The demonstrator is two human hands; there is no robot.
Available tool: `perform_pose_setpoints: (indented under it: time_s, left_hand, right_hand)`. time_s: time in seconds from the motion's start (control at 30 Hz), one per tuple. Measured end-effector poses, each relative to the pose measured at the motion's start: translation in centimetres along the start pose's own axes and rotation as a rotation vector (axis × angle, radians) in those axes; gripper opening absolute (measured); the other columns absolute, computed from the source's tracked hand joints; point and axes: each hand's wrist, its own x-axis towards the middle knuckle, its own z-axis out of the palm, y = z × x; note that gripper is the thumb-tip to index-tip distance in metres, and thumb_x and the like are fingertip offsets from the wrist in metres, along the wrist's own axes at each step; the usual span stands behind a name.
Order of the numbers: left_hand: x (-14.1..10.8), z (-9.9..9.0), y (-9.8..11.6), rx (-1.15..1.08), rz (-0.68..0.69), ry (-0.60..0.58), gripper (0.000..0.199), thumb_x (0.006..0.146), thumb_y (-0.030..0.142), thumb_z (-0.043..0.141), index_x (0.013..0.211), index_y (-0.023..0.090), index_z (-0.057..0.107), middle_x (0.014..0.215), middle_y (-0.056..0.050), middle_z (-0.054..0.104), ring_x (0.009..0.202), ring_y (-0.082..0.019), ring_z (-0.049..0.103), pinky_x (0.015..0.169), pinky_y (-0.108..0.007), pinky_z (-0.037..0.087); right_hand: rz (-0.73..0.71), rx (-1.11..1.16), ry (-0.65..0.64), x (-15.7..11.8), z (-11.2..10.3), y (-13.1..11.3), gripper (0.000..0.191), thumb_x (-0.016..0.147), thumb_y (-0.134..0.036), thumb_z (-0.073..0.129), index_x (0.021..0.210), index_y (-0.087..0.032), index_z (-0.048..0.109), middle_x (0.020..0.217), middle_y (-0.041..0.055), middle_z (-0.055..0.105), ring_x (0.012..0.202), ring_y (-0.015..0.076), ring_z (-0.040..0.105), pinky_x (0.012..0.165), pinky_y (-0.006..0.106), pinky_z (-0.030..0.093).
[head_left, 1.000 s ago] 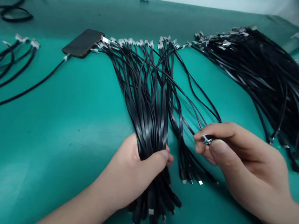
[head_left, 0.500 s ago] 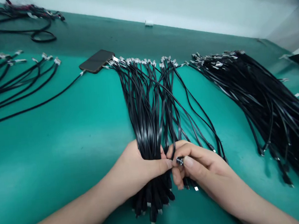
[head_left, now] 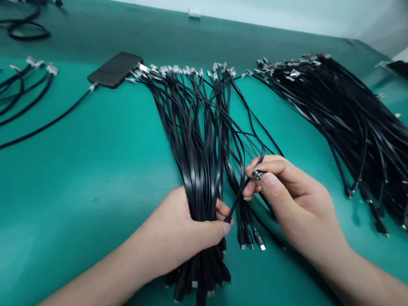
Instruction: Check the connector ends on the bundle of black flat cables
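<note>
My left hand (head_left: 182, 227) is closed round a thick bundle of flat black cables (head_left: 196, 163), their dark plugs hanging below the fist. Between its thumb and fingertips a single cable (head_left: 239, 200) slants up towards my right hand (head_left: 295, 197). That hand is closed in a pinch on the cable, and a small shiny metal piece (head_left: 257, 173) shows at its thumb tip; I cannot make out exactly what that piece is. Just left of my right hand, several loose cable plugs (head_left: 248, 239) hang beside the bundle. Silvery connectors (head_left: 181, 70) line the cables' far ends.
A dark phone (head_left: 115, 70) lies at the back with a cable at its lower corner. To the right spreads a large pile of black cables (head_left: 360, 123); more cables (head_left: 15, 101) lie at the left. All rest on a green table mat (head_left: 84, 183) below a pale wall.
My right hand has moved up and to the right, away from my left hand, and a cable now stretches between them. My left hand keeps its hold on the bundle. The view has shifted slightly.
</note>
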Motion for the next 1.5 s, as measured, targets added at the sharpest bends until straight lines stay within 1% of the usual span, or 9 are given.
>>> perform_pose_setpoints:
  time_s: [0.17,0.3,0.47,0.57,0.63,0.8,0.93,1.23,1.5]
  left_hand:
    - [-0.3,0.4,-0.1,-0.005,-0.038,0.069,0.015,0.066,0.026,0.076,0.074,0.021,0.063,0.075,-0.001,0.074,0.073,-0.021,0.067,0.065,-0.032,0.05]
    - [-0.3,0.5,-0.1,-0.129,-0.005,0.062,0.02,0.066,0.021,0.078,0.07,0.021,0.058,0.067,0.003,0.067,0.081,-0.023,0.073,0.07,-0.032,0.054]
    - [-0.3,0.4,0.3,-0.057,0.043,0.068,0.02,0.067,0.021,0.08,0.071,0.021,0.06,0.068,0.001,0.069,0.074,-0.022,0.071,0.068,-0.032,0.056]
    - [-0.4,0.4,0.3,-0.068,0.062,0.074,0.021,0.068,0.022,0.08,0.07,0.021,0.059,0.067,0.001,0.068,0.072,-0.022,0.07,0.065,-0.031,0.055]
    - [-0.4,0.4,0.1,-0.08,0.069,0.079,0.022,0.069,0.023,0.08,0.068,0.021,0.058,0.066,0.001,0.066,0.07,-0.021,0.068,0.063,-0.03,0.053]
    - [-0.4,0.5,-0.2,-0.028,0.092,0.09,0.023,0.073,0.026,0.075,0.065,0.02,0.054,0.063,0.003,0.058,0.062,-0.014,0.055,0.055,-0.025,0.043]
    - [-0.3,0.5,-0.2,-0.007,0.068,0.125,0.024,0.072,0.027,0.075,0.066,0.021,0.053,0.059,0.006,0.049,0.058,-0.011,0.047,0.052,-0.023,0.039]
    - [-0.4,0.4,-0.3,0.004,0.043,0.133,0.018,0.072,0.028,0.073,0.068,0.021,0.057,0.065,0.004,0.055,0.063,-0.013,0.051,0.054,-0.024,0.042]
    - [-0.4,0.5,0.1,0.002,0.045,0.143,0.019,0.072,0.023,0.073,0.065,0.021,0.055,0.06,0.006,0.051,0.057,-0.011,0.047,0.05,-0.021,0.039]
  right_hand:
    - [-0.03,-0.024,0.016,0.1,0.0,-0.2,0.013,0.099,-0.018,0.056,0.097,-0.023,0.068,0.101,0.0039,0.062,0.074,0.0123,0.066,0.07,0.03,0.059]
    - [-0.001,0.056,-0.096,-0.1,-0.1,-0.5,0.013,0.101,-0.02,0.056,0.1,-0.022,0.069,0.106,0.0055,0.066,0.086,0.0134,0.07,0.08,0.028,0.06]
    - [0.029,0.131,-0.197,-0.4,0.3,-0.6,0.011,0.1,-0.022,0.058,0.101,-0.022,0.069,0.109,0.0047,0.068,0.099,0.0151,0.07,0.084,0.027,0.06]
    - [0.089,-0.008,-0.188,-0.6,0.2,-0.8,0.009,0.099,-0.024,0.059,0.097,-0.022,0.067,0.092,0.0018,0.07,0.077,0.0128,0.068,0.069,0.024,0.058]
    - [0.14,-0.181,-0.215,-0.6,0.0,-1.0,0.011,0.099,-0.026,0.058,0.093,-0.022,0.067,0.075,-0.0007,0.068,0.061,0.0116,0.061,0.055,0.023,0.051]
    - [0.192,-0.39,-0.341,-0.9,-0.2,-1.4,0.02,0.1,-0.031,0.054,0.086,-0.022,0.065,0.064,-0.0005,0.067,0.048,0.0124,0.054,0.04,0.024,0.038]
    - [0.181,-0.428,-0.364,-1.1,0.0,-1.5,0.021,0.1,-0.031,0.054,0.084,-0.023,0.065,0.065,-0.0008,0.069,0.049,0.0124,0.057,0.039,0.023,0.039]
    - [0.111,-0.482,-0.351,-1.3,0.0,-1.6,0.016,0.099,-0.026,0.058,0.084,-0.025,0.064,0.068,-0.0022,0.069,0.05,0.0119,0.06,0.042,0.024,0.042]
    - [0.091,-0.51,-0.365,-1.3,0.1,-1.5,0.016,0.099,-0.027,0.057,0.085,-0.024,0.065,0.07,-0.001,0.07,0.053,0.0131,0.061,0.044,0.025,0.043]
